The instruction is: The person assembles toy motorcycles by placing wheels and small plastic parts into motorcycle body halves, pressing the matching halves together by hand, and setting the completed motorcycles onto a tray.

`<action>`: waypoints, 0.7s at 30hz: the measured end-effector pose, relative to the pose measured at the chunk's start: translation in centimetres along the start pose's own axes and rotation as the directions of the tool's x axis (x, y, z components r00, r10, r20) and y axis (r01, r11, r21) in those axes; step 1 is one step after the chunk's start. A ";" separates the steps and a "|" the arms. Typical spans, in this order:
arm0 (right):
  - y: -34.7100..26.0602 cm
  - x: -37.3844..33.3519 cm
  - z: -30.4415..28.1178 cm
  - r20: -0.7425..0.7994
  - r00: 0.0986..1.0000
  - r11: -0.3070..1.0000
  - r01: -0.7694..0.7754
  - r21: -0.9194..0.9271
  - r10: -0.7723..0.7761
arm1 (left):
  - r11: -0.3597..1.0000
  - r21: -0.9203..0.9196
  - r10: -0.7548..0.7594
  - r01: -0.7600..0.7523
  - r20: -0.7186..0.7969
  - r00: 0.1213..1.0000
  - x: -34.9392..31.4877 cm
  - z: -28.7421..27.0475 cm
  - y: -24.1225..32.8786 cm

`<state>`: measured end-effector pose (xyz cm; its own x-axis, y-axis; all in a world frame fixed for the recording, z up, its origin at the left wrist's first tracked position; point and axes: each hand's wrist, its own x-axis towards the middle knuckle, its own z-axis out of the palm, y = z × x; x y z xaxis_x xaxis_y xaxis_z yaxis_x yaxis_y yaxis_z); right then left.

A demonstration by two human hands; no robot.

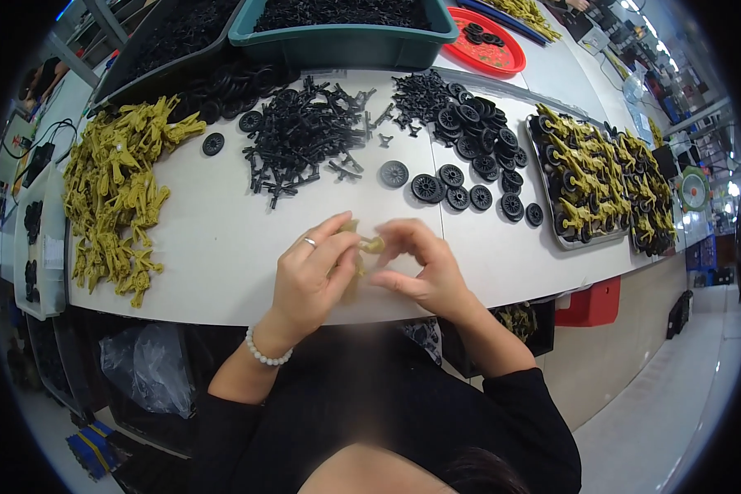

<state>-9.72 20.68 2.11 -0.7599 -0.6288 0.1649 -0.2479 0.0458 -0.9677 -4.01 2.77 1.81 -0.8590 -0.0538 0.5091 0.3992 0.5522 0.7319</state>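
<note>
Pinching one olive plastic part (369, 244), left hand (309, 280) and right hand (426, 267) meet (black wheels (451, 186) lie just beyond).

head camera, looking down, table (222, 247) near

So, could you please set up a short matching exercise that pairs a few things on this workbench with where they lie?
Things:
1. olive part pile
2. red tray
3. loose black wheels
4. small olive piece

Places:
A. far edge of the table, right of the teal bin
B. between both hands
C. table's left side
D. just beyond the hands

Pairs: 1-C, 2-A, 3-D, 4-B
</note>
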 end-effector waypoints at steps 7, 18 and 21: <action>0.2 0.2 -0.9 -0.007 0.989 0.958 0.139 -0.249 -0.145 | 0.997 -0.054 -0.032 0.045 0.224 0.974 1.0 0.1 0.4; 2.0 -1.9 -0.9 -0.216 0.976 0.909 -0.074 -0.411 -0.018 | 0.973 -0.204 -0.100 0.110 0.055 0.993 0.9 -1.6 0.9; 2.2 -2.4 -2.2 -0.254 0.965 0.832 -0.091 -0.547 -0.062 | 0.997 0.064 -0.051 0.043 0.121 0.991 2.1 -3.8 1.7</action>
<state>-9.69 24.00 0.02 -0.8709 -0.4122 0.2677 -0.4662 0.5200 -0.7158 -3.95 0.44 5.86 -0.9107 0.0193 0.4126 0.3402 0.6015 0.7228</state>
